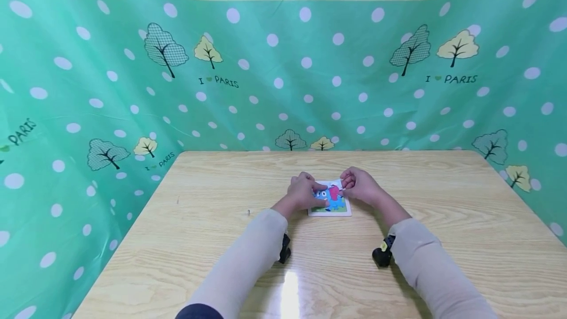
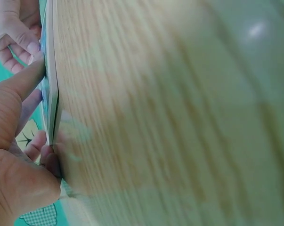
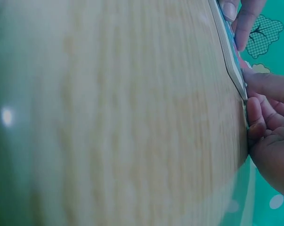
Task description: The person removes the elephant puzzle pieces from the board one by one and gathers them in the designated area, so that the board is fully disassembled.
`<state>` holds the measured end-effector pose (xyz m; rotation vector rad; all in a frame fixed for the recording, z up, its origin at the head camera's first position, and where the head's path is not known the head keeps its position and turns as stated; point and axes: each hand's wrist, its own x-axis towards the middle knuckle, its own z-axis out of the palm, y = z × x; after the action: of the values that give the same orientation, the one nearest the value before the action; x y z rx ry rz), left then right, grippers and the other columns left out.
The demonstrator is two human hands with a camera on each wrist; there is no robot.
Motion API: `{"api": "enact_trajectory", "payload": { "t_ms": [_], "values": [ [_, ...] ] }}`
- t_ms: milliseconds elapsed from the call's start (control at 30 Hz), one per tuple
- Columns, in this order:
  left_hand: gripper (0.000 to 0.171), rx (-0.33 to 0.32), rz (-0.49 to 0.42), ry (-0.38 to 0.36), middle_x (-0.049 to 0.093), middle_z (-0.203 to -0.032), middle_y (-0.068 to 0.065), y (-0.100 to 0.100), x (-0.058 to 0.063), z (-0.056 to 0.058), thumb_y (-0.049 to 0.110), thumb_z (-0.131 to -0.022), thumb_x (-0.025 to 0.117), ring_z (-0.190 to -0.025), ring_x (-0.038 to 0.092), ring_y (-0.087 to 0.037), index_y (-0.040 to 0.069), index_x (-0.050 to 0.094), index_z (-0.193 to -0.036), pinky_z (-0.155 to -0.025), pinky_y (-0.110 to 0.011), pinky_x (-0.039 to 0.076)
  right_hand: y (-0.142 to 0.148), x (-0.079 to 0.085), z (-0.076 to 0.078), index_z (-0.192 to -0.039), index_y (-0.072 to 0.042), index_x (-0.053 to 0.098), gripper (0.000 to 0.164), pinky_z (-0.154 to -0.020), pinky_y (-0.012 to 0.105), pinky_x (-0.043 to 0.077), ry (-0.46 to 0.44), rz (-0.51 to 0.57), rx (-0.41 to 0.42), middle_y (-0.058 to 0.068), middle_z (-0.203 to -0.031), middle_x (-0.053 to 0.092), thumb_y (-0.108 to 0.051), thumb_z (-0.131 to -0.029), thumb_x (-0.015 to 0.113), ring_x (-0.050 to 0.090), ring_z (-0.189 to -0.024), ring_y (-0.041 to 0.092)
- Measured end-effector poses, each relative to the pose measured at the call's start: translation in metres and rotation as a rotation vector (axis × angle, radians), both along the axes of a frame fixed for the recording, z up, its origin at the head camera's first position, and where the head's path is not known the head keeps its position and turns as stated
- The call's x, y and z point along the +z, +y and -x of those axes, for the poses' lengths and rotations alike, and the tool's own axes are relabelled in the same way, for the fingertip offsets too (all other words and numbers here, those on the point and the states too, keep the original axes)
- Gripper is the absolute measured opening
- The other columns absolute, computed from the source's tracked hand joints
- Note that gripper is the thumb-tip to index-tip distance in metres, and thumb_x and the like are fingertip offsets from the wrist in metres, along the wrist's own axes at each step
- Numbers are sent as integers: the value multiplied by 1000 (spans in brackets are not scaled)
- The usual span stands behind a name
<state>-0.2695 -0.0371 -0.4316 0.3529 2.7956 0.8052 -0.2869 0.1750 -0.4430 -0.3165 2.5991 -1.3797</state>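
A small square picture board (image 1: 335, 209) lies flat on the table, white-bordered, showing a blue cartoon animal and a red shape on green. My left hand (image 1: 303, 192) spans its left side, thumb and index finger stretched over the picture. In the left wrist view, the other fingers of the left hand (image 2: 17, 136) rest beside the board's edge (image 2: 51, 89). At the board's upper right, my right hand (image 1: 361, 186) has its thumb and index finger together at the edge, the other fingers curled. The right wrist view shows the right hand (image 3: 271, 117) against the board's corner; whether a separate piece is pinched there is hidden.
The wooden table (image 1: 212, 260) extends around both arms. A tiny dark mark or object (image 1: 248, 212) is left of the board. Black wrist devices (image 1: 383, 252) sit under the sleeves. A green dotted curtain (image 1: 266, 73) hangs behind the table and along its sides.
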Motion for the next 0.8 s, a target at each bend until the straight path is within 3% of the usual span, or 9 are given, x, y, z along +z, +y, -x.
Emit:
{"api": "enact_trajectory", "payload": {
  "t_ms": [133,433,800],
  "values": [
    [51,11,7,0,44,-120,0,0,0,1,45,-75,83,-106,37,-21,34,68,-122,-82,-30,39,0,-1,1,-121,3,57,43,-74,26,51,16,0,23,13,-97,61,5,-82,74,56,-86,22],
    [49,29,-29,6,45,-119,0,0,-1,0,43,-73,85,-107,38,-20,34,71,-119,-82,-30,39,3,-1,1,-116,2,62,35,-73,25,51,44,-12,11,10,-94,62,1,-83,74,57,-85,22],
    [48,12,-44,27,46,-120,0,-1,-6,0,46,-73,84,-107,38,-21,35,72,-117,-83,-31,40,10,1,-2,-119,1,61,38,-63,24,50,-25,81,2,11,-95,62,-3,-84,75,56,-84,22]
  ]
}}
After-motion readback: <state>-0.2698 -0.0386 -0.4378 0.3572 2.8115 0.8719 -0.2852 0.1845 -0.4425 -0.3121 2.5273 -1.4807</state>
